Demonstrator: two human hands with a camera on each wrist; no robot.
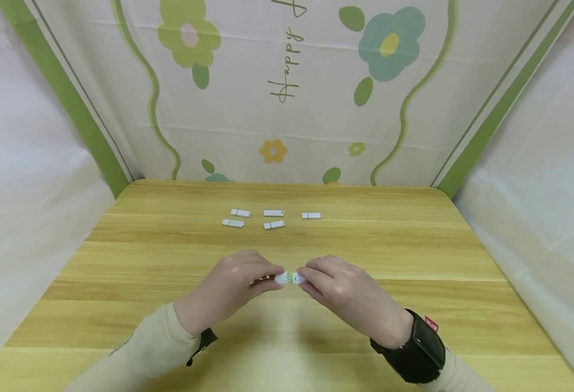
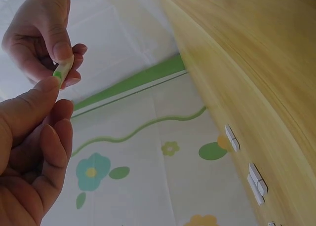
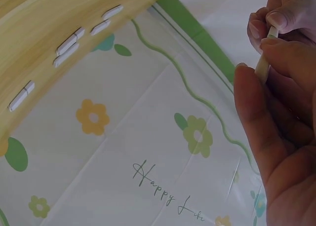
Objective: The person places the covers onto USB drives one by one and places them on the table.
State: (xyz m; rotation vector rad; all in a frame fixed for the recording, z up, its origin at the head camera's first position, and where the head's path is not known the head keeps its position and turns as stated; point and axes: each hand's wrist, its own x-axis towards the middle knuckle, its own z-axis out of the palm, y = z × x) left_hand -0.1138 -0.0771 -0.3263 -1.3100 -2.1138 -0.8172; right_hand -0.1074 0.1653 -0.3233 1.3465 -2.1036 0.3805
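Both hands meet over the middle of the table at a small white USB stick (image 1: pixel 290 278) with a green section midway. My left hand (image 1: pixel 233 283) pinches its left end between thumb and fingers. The opposite end is pinched by my right hand (image 1: pixel 347 291). In the left wrist view, the green part of the stick (image 2: pixel 58 75) shows right at the left thumb. Seen from the right wrist, the white body of the stick (image 3: pixel 263 68) runs between the right thumb and forefinger, and the fingertips hide much of it.
Farther back on the wooden table (image 1: pixel 389 250) lie several white capped USB sticks, among them one at the right (image 1: pixel 312 215) and a round-ended one at the left (image 1: pixel 233 223). A flowered cloth (image 1: pixel 316 114) hangs behind the table, with white cloth at both sides.
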